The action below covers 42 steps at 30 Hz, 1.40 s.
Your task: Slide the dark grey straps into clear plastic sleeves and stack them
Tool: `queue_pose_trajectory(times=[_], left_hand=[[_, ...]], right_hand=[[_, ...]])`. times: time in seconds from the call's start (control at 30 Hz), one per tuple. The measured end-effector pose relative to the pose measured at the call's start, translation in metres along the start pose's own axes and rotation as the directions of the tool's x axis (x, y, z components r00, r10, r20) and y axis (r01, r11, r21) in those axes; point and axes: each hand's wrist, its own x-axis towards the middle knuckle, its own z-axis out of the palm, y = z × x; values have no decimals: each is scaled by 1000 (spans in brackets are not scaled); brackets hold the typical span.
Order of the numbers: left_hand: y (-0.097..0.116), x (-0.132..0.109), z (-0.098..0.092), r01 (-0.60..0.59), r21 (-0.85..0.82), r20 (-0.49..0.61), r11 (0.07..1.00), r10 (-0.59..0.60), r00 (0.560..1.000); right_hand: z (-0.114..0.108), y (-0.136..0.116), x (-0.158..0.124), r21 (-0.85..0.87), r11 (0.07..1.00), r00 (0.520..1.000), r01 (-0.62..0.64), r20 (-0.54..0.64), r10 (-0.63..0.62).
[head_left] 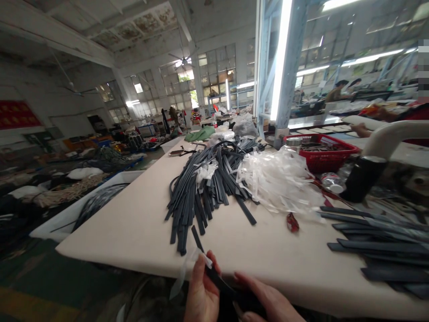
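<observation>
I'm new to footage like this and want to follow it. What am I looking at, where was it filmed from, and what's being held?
There is no machine gripping here: these are a person's own bare hands. The single picture comes from a camera worn on the head, looking forward and down. The left hand pinches a dark strip together with a whitish, filmy piece. The right hand is at the strip's nearer part; the picture's edge cuts it off, so its grip is unclear. On the pale table lie a pile of dark strips, a heap of white, filmy scraps beside it and, at the right, more dark strips. Behind those stands a red basket.
</observation>
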Motion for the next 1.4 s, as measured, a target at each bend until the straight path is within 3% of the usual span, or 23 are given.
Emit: queue_pose_trajectory(times=[0.1, 0.2, 0.3, 0.43, 0.6, 0.8, 1.0, 1.4], left_hand=[[-12, -5, -8, 37, 74, 69, 997, -43, 997], [-1, -3, -12, -15, 61, 126, 998, 7, 992], [25, 2, -11, -123, 67, 106, 990, 116, 988], [44, 7, -7, -129, 23, 63, 991, 127, 990], [38, 7, -3, -101, -33, 54, 994, 103, 993], [41, 2, -2, -75, -54, 54, 996, 78, 995], [47, 0, -4, -77, -70, 33, 995, 80, 996], [49, 3, -11, -3, -125, 82, 992, 13, 997]], right_hand=[[17, -27, 38, 157, 987, 999, 34, 28, -38], [21, -28, 55, 190, 980, 996, -67, 73, 54], [14, -17, 47, 250, 954, 984, -168, 103, 146], [1, -10, 21, 246, 954, 984, -174, 2, 179], [-6, -16, 2, 63, 997, 998, -42, -49, 45], [1, -7, 3, -110, 992, 997, 57, -51, -63], [4, -5, 0, -130, 987, 996, 91, 9, -91], [8, 3, 1, -157, 982, 991, 103, -63, -114]])
